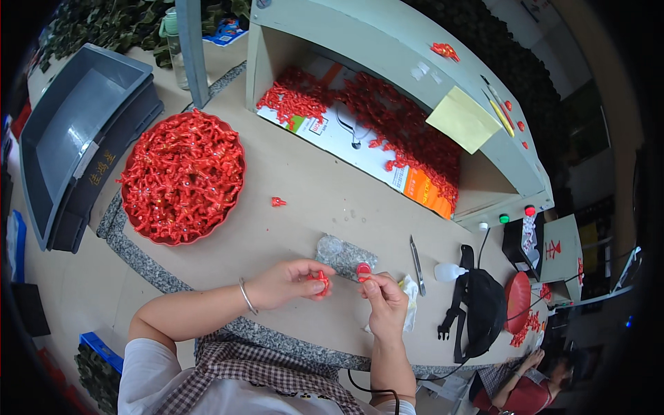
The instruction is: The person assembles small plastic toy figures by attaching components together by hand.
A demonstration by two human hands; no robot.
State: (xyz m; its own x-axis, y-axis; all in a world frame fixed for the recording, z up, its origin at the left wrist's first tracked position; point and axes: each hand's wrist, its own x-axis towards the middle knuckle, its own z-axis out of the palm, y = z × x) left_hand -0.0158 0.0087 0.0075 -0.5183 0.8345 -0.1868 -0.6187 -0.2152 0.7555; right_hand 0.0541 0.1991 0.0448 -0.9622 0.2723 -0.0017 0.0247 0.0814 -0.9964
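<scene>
Between the fingertips of the left hand [287,282] a small red plastic piece [321,282] is pinched, just above the table [304,180]. A red round cap [363,269], possibly a button, is gripped by the closed right hand [382,297], close beside the left. A clear bag of small parts [344,254] is seen just behind both hands. Farther left, a red tray [181,176] heaped with red pieces is set.

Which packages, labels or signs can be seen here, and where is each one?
Printed sheet: inside the open box, flat, white with orange and green patches.
Sticky note: on the box top, square, yellow.
Sign: far right, white card, red mark.
Clear bag: beyond the hands, crumpled.
</scene>
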